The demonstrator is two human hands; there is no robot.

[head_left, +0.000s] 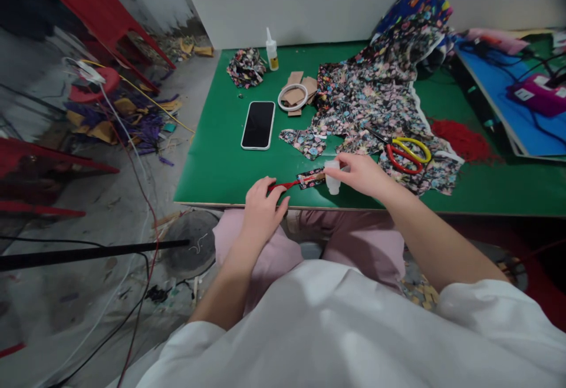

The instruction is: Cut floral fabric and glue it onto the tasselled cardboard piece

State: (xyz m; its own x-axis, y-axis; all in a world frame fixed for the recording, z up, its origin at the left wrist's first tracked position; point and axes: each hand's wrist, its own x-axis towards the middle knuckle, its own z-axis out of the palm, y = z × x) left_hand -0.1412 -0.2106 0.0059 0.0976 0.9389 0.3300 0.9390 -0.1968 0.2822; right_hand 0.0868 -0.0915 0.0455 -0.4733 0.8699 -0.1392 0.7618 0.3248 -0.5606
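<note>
My right hand (pixel 360 174) is closed around a small white plastic bottle (pixel 332 183), held above the table's front edge. Just left of the bottle lies a small strip of dark floral fabric (pixel 310 178). A bundle of red thread (pixel 285 186) runs across onto that strip. Its left end is pinched by my left hand (pixel 264 205), which rests on the front edge. Scissors (pixel 404 155) with one red and one yellow handle lie on a larger floral cloth (pixel 367 99) beyond my right hand.
The green table (pixel 212 170) also carries a phone (pixel 258 125), a white ring (pixel 292 98) on cardboard pieces, a glue bottle (pixel 272 52) and crumpled fabric (pixel 246 68). To the right are red fibres (pixel 462 140) and a blue board (pixel 517 99). Cables cross the floor at left.
</note>
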